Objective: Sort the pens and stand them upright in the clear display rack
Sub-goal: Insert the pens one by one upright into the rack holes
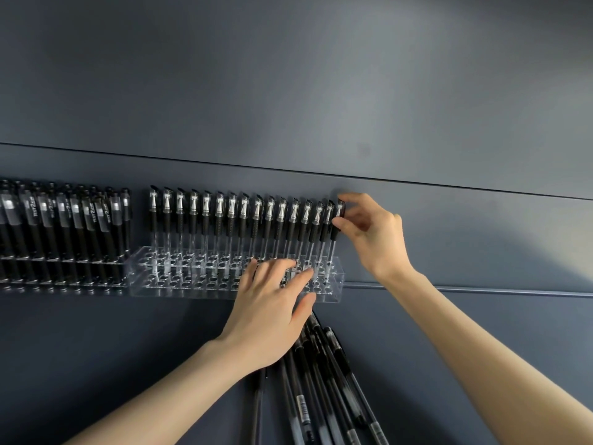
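A clear display rack (pixel 179 285) with many round holes sits on the dark shelf. Its back row holds several black capped pens (pixel 231 216) standing upright. My right hand (pixel 369 232) pinches the cap of the rightmost pen (pixel 337 220), which stands in the rack's right end. My left hand (pixel 272 303) rests on the rack's right front with fingers spread, its thumb against the front wall. A bundle of loose black pens (pixel 321 380) lies below the rack, partly hidden under my left hand.
A second rack (pixel 64 274) packed with black pens stands to the left, touching the clear one. A dark blue panel wall (pixel 288 91) rises behind. A ledge (pixel 465 289) runs right from the rack.
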A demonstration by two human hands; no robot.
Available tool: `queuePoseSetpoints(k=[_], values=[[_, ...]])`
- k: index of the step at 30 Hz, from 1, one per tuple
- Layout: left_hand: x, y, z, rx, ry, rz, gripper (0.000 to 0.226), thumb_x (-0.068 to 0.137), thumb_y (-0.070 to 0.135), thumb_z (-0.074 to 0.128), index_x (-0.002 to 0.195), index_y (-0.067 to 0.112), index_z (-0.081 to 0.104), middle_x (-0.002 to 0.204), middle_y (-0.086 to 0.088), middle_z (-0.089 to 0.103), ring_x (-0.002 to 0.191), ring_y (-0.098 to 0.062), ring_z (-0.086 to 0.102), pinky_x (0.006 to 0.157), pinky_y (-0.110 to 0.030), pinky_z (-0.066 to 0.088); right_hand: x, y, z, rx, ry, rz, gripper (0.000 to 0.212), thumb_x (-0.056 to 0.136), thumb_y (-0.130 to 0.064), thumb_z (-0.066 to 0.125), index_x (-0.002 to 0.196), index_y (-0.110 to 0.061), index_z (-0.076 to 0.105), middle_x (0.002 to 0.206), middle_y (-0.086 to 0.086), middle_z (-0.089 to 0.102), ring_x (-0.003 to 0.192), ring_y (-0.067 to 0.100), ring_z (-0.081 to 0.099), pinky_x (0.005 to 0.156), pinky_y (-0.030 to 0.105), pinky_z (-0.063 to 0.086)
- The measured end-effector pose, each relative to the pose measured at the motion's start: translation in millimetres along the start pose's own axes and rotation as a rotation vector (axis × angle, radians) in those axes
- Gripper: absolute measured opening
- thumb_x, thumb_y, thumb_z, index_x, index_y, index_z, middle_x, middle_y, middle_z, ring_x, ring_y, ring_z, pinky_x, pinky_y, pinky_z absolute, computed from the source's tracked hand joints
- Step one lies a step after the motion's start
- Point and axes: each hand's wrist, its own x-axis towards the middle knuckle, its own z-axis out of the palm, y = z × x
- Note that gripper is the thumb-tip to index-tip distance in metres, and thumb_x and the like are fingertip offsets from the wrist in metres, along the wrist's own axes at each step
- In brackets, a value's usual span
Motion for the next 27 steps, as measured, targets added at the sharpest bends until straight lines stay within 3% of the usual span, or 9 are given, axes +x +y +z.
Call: queuePoseSetpoints(k=[3, 9, 12, 16, 21, 27], values=[[0, 1, 0, 0.008, -0.003, 0.001, 0.049, 0.098, 0.047, 0.028, 0.145, 0.031, 0.033, 0.142, 0.005, 0.034, 0.132, -0.018, 0.026, 0.114, -0.038, 0.005, -5, 1, 1, -0.011, -0.001, 0.001, 0.030, 0.086, -0.015, 0.069, 0.114, -0.023, 0.065, 0.076, -0.016, 0.063, 0.075, 0.007, 0.061, 0.071, 0.003, 0.041], [0, 2, 0, 0.019, -0.005, -0.005, 0.049, 0.099, 0.047, 0.028, 0.145, 0.032, 0.032, 0.142, 0.006, 0.034, 0.130, -0.018, 0.026, 0.113, -0.039, 0.003, -8, 1, -3, -0.029, 0.017, -0.034, 0.032, 0.085, -0.009, 0.069, 0.115, -0.019, 0.065, 0.093, 0.001, 0.068, 0.076, 0.002, 0.061, 0.075, 0.005, 0.043], [0, 3, -1, 0.014, -0.020, -0.017, 0.049, 0.098, 0.047, 0.027, 0.145, 0.033, 0.031, 0.143, 0.007, 0.032, 0.132, -0.016, 0.024, 0.115, -0.041, -0.001, -14, 0, -5, -0.039, 0.025, -0.032, 0.034, 0.085, -0.009, 0.068, 0.118, -0.019, 0.064, 0.099, -0.003, 0.064, 0.077, -0.004, 0.059, 0.073, 0.003, 0.041], [1, 5, -6, -0.039, -0.021, -0.028, 0.046, 0.098, 0.046, 0.031, 0.142, 0.032, 0.037, 0.143, 0.006, 0.033, 0.133, -0.014, 0.026, 0.114, -0.038, -0.004, -25, -7, -10, -0.040, 0.053, -0.010, 0.031, 0.088, -0.013, 0.066, 0.118, -0.016, 0.060, 0.103, -0.008, 0.059, 0.079, -0.002, 0.057, 0.070, 0.004, 0.042], [-9, 16, -18, -0.087, -0.003, -0.034, 0.041, 0.096, 0.043, 0.040, 0.132, 0.026, 0.048, 0.134, 0.006, 0.039, 0.125, -0.015, 0.032, 0.105, -0.034, 0.017, -56, -21, -18, 0.034, 0.012, 0.050, 0.013, 0.092, -0.016, 0.059, 0.105, -0.018, 0.063, 0.098, -0.008, 0.060, 0.080, -0.008, 0.056, 0.066, 0.003, 0.041], [-64, 32, -37, -0.077, -0.090, -0.205, 0.048, 0.092, 0.055, 0.038, 0.130, 0.027, 0.044, 0.122, 0.011, 0.045, 0.115, -0.011, 0.041, 0.094, -0.028, 0.036, -100, -35, -30, 0.014, -0.302, 0.059, 0.011, 0.092, -0.016, 0.061, 0.099, -0.013, 0.069, 0.093, -0.007, 0.058, 0.080, 0.007, 0.059, 0.073, 0.004, 0.041]])
